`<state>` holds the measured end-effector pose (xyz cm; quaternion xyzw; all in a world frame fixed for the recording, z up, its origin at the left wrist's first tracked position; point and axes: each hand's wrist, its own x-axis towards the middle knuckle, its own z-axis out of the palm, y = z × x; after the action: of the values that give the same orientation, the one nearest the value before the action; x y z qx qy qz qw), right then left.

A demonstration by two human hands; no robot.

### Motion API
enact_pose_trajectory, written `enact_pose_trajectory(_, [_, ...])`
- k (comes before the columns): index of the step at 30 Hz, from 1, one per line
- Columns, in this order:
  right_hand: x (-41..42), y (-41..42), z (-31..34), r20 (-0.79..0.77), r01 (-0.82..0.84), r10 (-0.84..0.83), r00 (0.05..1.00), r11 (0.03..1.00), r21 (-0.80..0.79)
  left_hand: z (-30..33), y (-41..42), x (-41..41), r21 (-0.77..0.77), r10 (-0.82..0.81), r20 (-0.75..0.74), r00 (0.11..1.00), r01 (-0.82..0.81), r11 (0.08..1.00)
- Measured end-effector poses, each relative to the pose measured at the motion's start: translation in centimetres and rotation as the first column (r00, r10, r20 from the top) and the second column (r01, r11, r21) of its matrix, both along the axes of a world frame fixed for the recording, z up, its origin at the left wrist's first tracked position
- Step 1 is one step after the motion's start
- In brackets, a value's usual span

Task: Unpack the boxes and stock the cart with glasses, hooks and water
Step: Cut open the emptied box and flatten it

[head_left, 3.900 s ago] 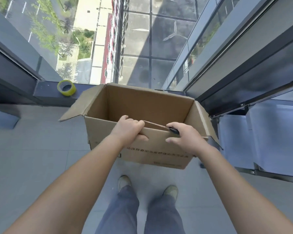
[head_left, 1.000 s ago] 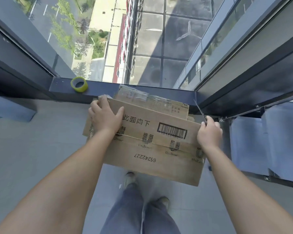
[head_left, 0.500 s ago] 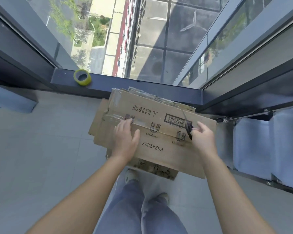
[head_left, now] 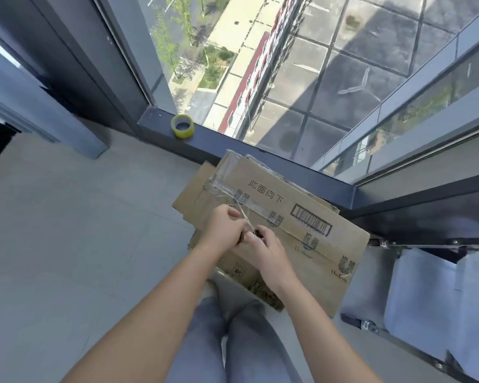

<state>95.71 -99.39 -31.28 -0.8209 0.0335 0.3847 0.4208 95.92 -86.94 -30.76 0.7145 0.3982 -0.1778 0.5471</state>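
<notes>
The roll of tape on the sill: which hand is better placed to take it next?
Left, probably. The tape roll lies up-left; the left hand is nearer, while the right hand grips the scissors.

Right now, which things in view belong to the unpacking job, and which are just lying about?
In use:
flattened cardboard boxes
scissors, gripped by the left hand and right hand

Lying about:
roll of yellow-green tape on the window ledge
</notes>
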Motion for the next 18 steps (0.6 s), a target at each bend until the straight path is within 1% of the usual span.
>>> enact_pose_trajectory(1, [0.2, 0.3, 0.2, 0.060, -0.045, 0.046, 0.997, 0.999, -0.007, 0.4, 1.2, -0.1, -0.066, 0.130, 0.006, 0.991, -0.130, 0.989])
enact_pose_trajectory(3, [0.2, 1.1, 0.5, 0.227, -0.130, 0.158, 0.961, 0.983, -0.133, 0.8, 3.2, -0.1, -0.246, 0.360, 0.007, 0.933, -0.348, 0.905])
enact_pose_trajectory(5, [-0.1, 2.3, 0.6, 0.347, -0.158, 0.232, 0.909, 0.961, -0.227, 0.9, 4.4, -0.1, -0.337, 0.507, 0.011, 0.862, -0.474, 0.814])
enact_pose_trajectory(7, [-0.6, 4.4, 0.9, 0.407, -0.174, 0.293, 0.865, 0.937, -0.304, 0.4, 4.9, 0.1, -0.360, 0.588, 0.048, 0.808, -0.535, 0.765])
enact_pose_trajectory(9, [-1.0, 6.9, 0.9, 0.501, -0.153, 0.313, 0.807, 0.930, -0.334, -0.4, 5.0, 0.3, -0.331, 0.574, 0.041, 0.818, -0.531, 0.780])
enact_pose_trajectory(10, [-1.0, 8.2, 0.6, 0.562, -0.121, 0.291, 0.774, 0.940, -0.321, -0.8, 5.0, 0.3, -0.323, 0.551, 0.026, 0.834, -0.514, 0.794])
enact_pose_trajectory(11, [-1.0, 9.5, 0.5, 0.584, -0.113, 0.300, 0.754, 0.936, -0.335, -1.1, 5.2, 0.4, -0.293, 0.510, 0.016, 0.860, -0.484, 0.825])
enact_pose_trajectory(12, [-0.8, 11.0, 0.3, 0.570, -0.115, 0.322, 0.756, 0.923, -0.368, -1.6, 5.9, 0.5, -0.237, 0.446, 0.015, 0.895, -0.431, 0.871])
enact_pose_trajectory(14, [-1.0, 13.0, -0.4, 0.510, -0.108, 0.314, 0.801, 0.913, -0.393, -2.3, 7.5, 0.7, -0.122, 0.328, 0.029, 0.944, -0.323, 0.939])
enact_pose_trajectory(16, [-1.6, 15.0, -1.2, 0.505, -0.079, 0.265, 0.821, 0.929, -0.360, -2.9, 9.9, 1.0, -0.042, 0.212, 0.026, 0.977, -0.211, 0.977])
enact_pose_trajectory(18, [-2.2, 16.7, -1.7, 0.553, -0.027, 0.183, 0.813, 0.960, -0.277, -3.6, 12.3, 1.7, 0.064, 0.034, 0.020, 0.999, -0.035, 0.997])
